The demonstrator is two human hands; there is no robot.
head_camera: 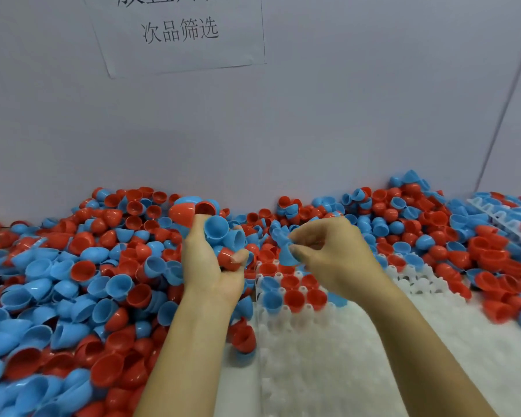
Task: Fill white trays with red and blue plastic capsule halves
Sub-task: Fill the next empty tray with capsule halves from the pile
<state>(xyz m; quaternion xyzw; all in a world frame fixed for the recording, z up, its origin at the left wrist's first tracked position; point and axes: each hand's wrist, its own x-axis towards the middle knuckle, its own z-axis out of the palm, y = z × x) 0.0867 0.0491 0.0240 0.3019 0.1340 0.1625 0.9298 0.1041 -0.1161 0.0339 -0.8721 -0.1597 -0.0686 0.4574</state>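
Red and blue plastic capsule halves (82, 284) lie in a deep heap that covers the surface on the left and runs along the foot of the pale grey wall (343, 121) to the far right. Just right of centre, a white moulded plastic tray with rows of round pockets (328, 356) rests flat among them, its near part bare. At its far left corner a few pockets are filled: a blue half (272, 302) sits beside a red half (294, 299), with more red ones in the row behind.

Raised palm-up above the heap, the left hand (211, 266) cradles a cluster of halves, its fingers curled round them. A blue cup (216, 227) sits open side up at the top of the handful, and a red half (227, 260) is caught under the thumb.

Over the far edge of the tray, the right hand (334, 254) pinches a blue half (286, 251) between thumb and fingertips; that piece is blurred.

At the far right edge, a second white tray (500, 221) lies tilted on the pile, with halves in and around it. A white paper sheet printed with dark characters (178, 34) is fixed to the wall above.
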